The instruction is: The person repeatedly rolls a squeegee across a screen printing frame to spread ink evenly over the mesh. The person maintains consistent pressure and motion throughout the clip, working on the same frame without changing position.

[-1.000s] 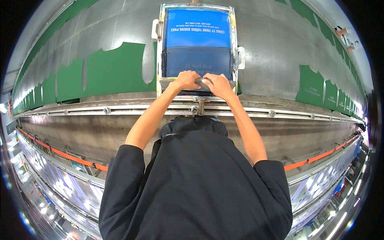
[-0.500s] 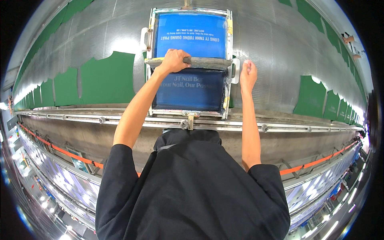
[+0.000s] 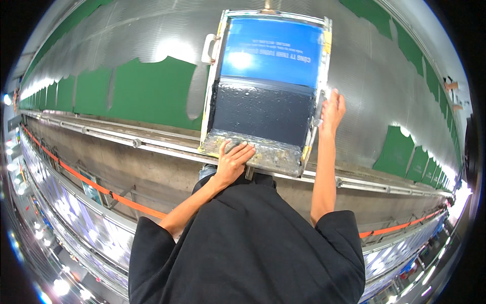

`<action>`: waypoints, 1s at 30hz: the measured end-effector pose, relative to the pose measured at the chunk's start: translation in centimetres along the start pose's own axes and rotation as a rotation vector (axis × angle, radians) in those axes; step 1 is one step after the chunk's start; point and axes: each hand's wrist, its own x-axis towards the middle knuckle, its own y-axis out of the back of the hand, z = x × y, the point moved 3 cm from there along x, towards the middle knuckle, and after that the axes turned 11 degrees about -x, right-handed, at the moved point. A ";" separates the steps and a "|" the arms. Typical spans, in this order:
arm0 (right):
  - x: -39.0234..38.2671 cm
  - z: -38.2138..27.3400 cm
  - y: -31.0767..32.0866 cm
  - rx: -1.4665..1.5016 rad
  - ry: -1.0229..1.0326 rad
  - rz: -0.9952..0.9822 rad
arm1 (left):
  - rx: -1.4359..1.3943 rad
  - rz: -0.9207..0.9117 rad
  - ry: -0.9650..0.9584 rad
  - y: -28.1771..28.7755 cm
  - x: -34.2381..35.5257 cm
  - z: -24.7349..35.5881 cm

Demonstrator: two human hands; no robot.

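Note:
A screen-printing frame [image 3: 328, 55] with pale, stained edges lies ahead of me, slightly turned. Its mesh is bright blue on the far half [image 3: 283, 43], and dark, wet-looking ink [image 3: 260, 109] covers the near half. Across the frame's near end rests a wide grey squeegee [image 3: 273, 154], smeared with ink. My left hand [image 3: 234, 161] lies on the squeegee's left part, fingers stretched out and a little apart. At the frame's right side my right hand [image 3: 331, 112] is closed round the side handle, which it mostly hides. The white left handle [image 3: 208, 48] is free.
A long table with a grey, ribbed, shiny surface [image 3: 374, 101] runs left and right, with green sheets [image 3: 147, 91] along it. A metal rail [image 3: 109, 133] with knobs follows its near edge. Behind me stretch an orange strip [image 3: 134, 203] and another long bench.
My left hand has drawn the squeegee toward me, from mid-frame to its near end, and its fingers have straightened. My right hand has closed on the handle. The frame sits turned and farther right in view.

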 end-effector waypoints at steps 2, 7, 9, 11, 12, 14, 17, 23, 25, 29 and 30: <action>-1.3 0.1 -1.4 0.002 0.014 0.021 | -0.007 -0.020 0.006 1.7 0.1 -1.3; -5.3 2.3 -13.2 0.064 0.120 -0.006 | 0.086 -0.082 0.024 10.0 -0.9 -9.9; -7.3 3.4 -18.8 0.079 0.117 -0.046 | 0.122 -0.164 0.099 14.1 -1.8 -13.7; -10.0 4.3 -25.2 0.064 0.109 -0.037 | 0.095 -0.170 0.148 17.8 -3.3 -18.9; -11.4 4.7 -28.4 0.041 0.099 -0.041 | 0.100 -0.167 0.159 19.7 -4.1 -21.4; -13.7 5.7 -34.4 0.046 0.069 -0.035 | 0.112 -0.165 0.153 23.2 -5.8 -26.8; -16.6 5.8 -41.6 -0.006 0.104 -0.002 | 0.105 -0.170 0.141 29.0 -7.3 -32.7; -16.3 7.1 -44.6 -0.384 0.250 0.172 | 0.059 -0.230 0.134 31.5 -7.8 -35.2; -15.9 7.3 -44.1 -0.447 0.211 0.116 | 0.069 -0.298 0.164 31.2 -7.2 -35.1; -16.3 5.7 -43.4 -0.604 0.064 -0.010 | 0.004 -0.461 0.123 32.5 -5.6 -36.8; -15.8 5.7 -42.4 -0.808 0.173 0.007 | -0.036 -0.502 0.093 33.0 -5.1 -37.7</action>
